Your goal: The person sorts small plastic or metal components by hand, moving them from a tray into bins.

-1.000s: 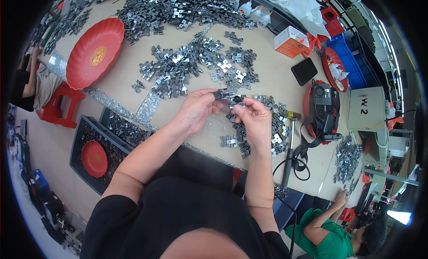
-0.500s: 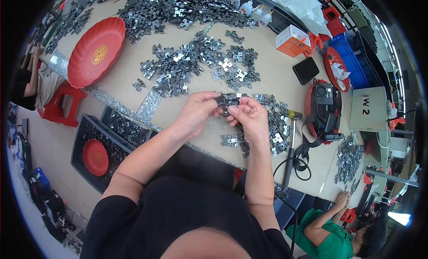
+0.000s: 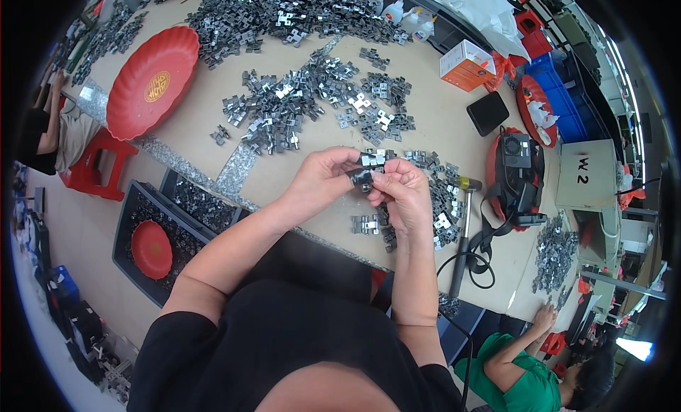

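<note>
Above the near part of the table, both my hands grip one small metal hinge-like piece (image 3: 372, 160) between them. My left hand (image 3: 323, 181) pinches its dark left end between thumb and fingers. My right hand (image 3: 404, 192) closes on the other end, thumb pressed on the near side. Fingers cover much of the piece. Just beyond my hands lies a loose pile of similar silvery metal pieces (image 3: 284, 100). Another cluster of them (image 3: 443, 199) lies by my right hand, and one joined piece (image 3: 365, 224) rests on the table below my hands.
A hammer (image 3: 464, 234) and black cable lie at right, near a fan-like black device (image 3: 516, 171). A red scalloped tray (image 3: 152, 85) sits at left. Dark bins (image 3: 135, 270) of parts stand below the table edge. A person in green (image 3: 521, 373) works at lower right.
The metal piece has been turned and tilted between my fingers, its dark end now nearer me. My hands shift slightly; the table's things stay put.
</note>
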The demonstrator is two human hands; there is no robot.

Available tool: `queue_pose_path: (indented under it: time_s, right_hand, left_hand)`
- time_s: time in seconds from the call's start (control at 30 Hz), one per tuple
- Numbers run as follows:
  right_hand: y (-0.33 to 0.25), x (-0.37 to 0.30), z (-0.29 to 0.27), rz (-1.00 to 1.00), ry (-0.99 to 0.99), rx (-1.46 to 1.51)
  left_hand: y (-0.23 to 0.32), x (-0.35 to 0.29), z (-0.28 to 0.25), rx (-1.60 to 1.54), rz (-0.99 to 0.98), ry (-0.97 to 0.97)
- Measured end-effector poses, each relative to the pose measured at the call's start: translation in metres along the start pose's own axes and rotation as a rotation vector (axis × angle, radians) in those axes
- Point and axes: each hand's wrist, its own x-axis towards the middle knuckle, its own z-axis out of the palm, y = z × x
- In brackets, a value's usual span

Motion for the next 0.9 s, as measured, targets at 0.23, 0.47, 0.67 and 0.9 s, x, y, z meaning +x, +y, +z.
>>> queue_pose_path:
  time_s: [0.23, 0.47, 0.67, 0.9]
  right_hand:
    - [-0.004, -0.016, -0.002, 0.03, -0.061, -0.125]
    - [0.014, -0.027, 0.0, -0.115, 0.047, -0.326]
    - [0.008, -0.015, -0.008, -0.151, 0.222, -0.621]
    - [-0.02, -0.007, 0.006, -0.296, 0.201, -1.559]
  left_hand:
    - [0.0, -0.016, 0.005, 0.167, -0.027, 0.003]
    - [-0.023, -0.024, 0.01, 0.584, 0.212, 0.086]
    - [-0.01, -0.001, 0.0, 0.75, 0.233, -0.026]
    - [-0.002, 0.02, -0.027, 1.353, 0.375, -0.099]
